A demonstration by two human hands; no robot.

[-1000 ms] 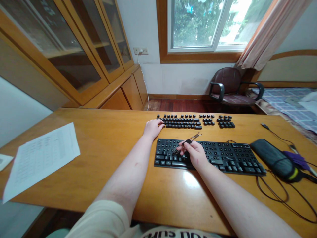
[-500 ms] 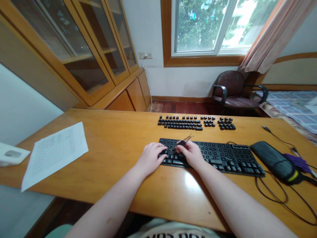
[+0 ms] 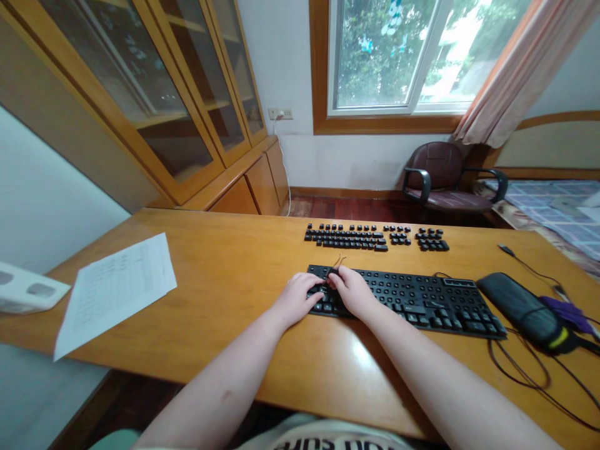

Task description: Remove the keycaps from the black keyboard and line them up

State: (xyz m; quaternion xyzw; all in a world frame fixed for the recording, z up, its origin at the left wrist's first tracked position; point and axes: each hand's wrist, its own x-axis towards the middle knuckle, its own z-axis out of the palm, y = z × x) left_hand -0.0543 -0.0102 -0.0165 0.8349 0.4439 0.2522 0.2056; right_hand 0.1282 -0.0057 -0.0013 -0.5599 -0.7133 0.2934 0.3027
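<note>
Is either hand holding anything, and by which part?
The right hand holds a wire-pronged tool by its dark body; I can't tell about the left hand.

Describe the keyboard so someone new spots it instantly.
Start at the big wooden desk, right of centre, where both forearms lead. At the left hand and right hand lies the keyboard, a long black slab. Unlike the loose black keycaps lined up beyond it, it is one panel, with many key positions missing their caps.
</note>
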